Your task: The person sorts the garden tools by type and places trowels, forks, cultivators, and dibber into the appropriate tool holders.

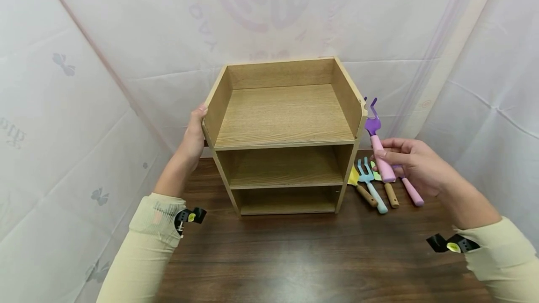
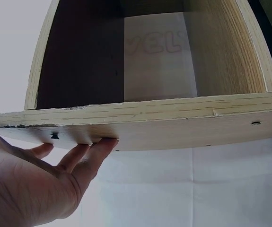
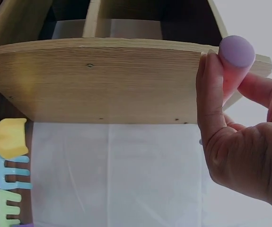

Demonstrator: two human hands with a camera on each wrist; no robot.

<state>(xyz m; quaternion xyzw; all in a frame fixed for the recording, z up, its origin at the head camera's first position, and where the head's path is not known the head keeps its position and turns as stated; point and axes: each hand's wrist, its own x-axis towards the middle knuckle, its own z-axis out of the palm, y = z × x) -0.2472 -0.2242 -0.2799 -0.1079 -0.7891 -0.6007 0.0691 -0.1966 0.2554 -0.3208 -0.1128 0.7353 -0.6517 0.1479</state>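
A wooden three-tier shelf (image 1: pixel 286 111) stands upright on the brown table, its compartments facing me. My left hand (image 1: pixel 194 137) grips its left side panel near the top, thumb over the edge; in the left wrist view, the fingertips (image 2: pixel 102 147) press the panel's outer face. Beside the upper right corner, my right hand (image 1: pixel 418 165) pinches the pink handle of a small garden rake (image 1: pixel 383 162) between thumb and fingers. The rake's bent purple prongs point up, partly behind the shelf's corner. In the right wrist view, the handle's rounded end (image 3: pixel 237 51) overlaps the shelf's edge.
Right of the shelf lie several small garden tools: a yellow shovel (image 1: pixel 365 194), a blue fork (image 1: pixel 376 195), a green fork (image 1: pixel 390 194) and a pink-handled tool (image 1: pixel 412 193). White printed sheeting (image 1: pixel 278 13) encloses the table (image 1: pixel 269 261) at the back and sides.
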